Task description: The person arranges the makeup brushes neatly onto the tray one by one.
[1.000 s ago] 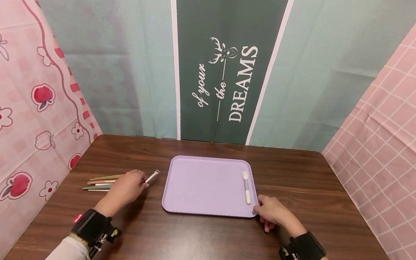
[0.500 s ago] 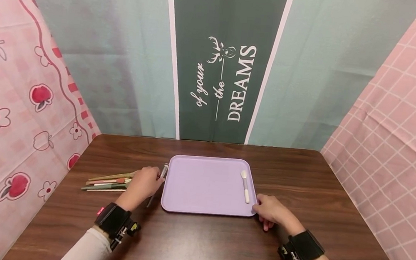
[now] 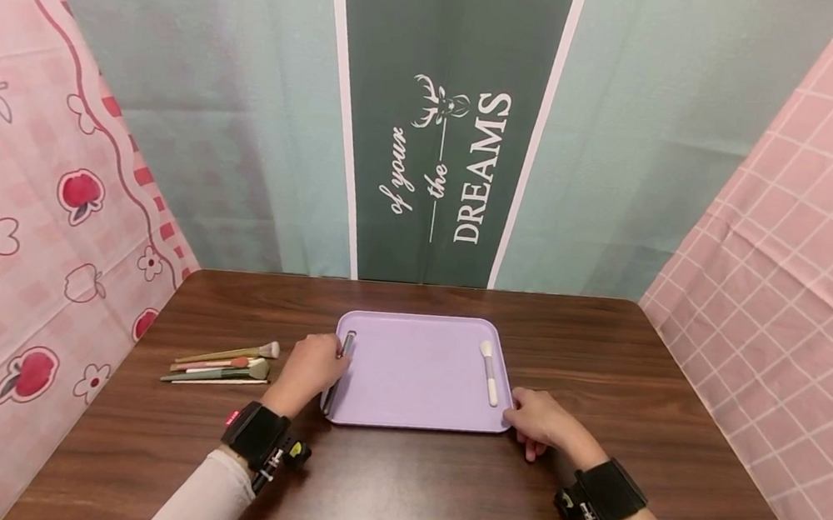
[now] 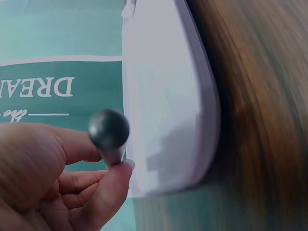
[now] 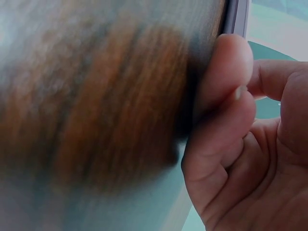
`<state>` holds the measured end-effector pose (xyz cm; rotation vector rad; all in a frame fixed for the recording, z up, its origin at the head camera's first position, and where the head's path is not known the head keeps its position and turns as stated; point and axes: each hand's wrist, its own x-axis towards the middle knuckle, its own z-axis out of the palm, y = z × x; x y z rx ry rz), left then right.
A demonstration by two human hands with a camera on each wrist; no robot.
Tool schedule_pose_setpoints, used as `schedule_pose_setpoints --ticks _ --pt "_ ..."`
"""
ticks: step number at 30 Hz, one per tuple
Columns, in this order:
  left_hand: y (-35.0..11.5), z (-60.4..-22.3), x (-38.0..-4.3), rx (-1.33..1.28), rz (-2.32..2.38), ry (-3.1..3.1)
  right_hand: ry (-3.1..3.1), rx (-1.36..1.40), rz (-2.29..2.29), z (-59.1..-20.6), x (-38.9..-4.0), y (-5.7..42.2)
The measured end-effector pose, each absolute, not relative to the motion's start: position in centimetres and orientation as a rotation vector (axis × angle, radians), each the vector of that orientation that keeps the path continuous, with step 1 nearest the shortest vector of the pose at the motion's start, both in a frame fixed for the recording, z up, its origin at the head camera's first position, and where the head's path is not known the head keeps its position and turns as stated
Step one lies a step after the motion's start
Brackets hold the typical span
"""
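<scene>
My left hand (image 3: 314, 365) pinches a slim dark makeup brush (image 3: 330, 401) over the left end of the lilac tray (image 3: 413, 373). In the left wrist view, the brush's rounded dark handle end (image 4: 109, 130) points at the camera, with thumb and finger round the handle. Whether the brush touches the tray cannot be told. A makeup brush with white bristles and a white-and-grey handle (image 3: 490, 373) lies along the tray's right side. My right hand (image 3: 540, 418) holds the tray's near right corner. Up close in the right wrist view, its curled fingers (image 5: 226, 72) meet the rim.
Several makeup brushes (image 3: 225, 367) lie in a loose bundle on the wooden table (image 3: 395, 484), left of the tray. Curtains stand behind the table and along both sides.
My left hand has carried the dark brush rightward from beside the bundle to above the tray's left end, turning it roughly parallel to that edge. The right hand has stayed at the corner.
</scene>
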<state>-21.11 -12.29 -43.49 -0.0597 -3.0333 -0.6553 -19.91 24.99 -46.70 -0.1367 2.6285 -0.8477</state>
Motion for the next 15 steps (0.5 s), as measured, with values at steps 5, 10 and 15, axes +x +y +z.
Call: schedule_pose_setpoints --ticks 5,10,15 --pt "-11.1 -43.7 -21.5 -0.048 -0.686 -3.040 2.627 -0.130 -0.848 -46.8 -19.9 24.9" --pt "-9.9 -43.8 -22.0 -0.075 -0.689 -3.027 2.620 -0.122 -0.849 -46.7 -19.9 25.0" --pt "-8.4 -43.9 -22.4 -0.093 -0.709 -3.019 2.614 -0.117 -0.850 -46.7 -20.0 25.1"
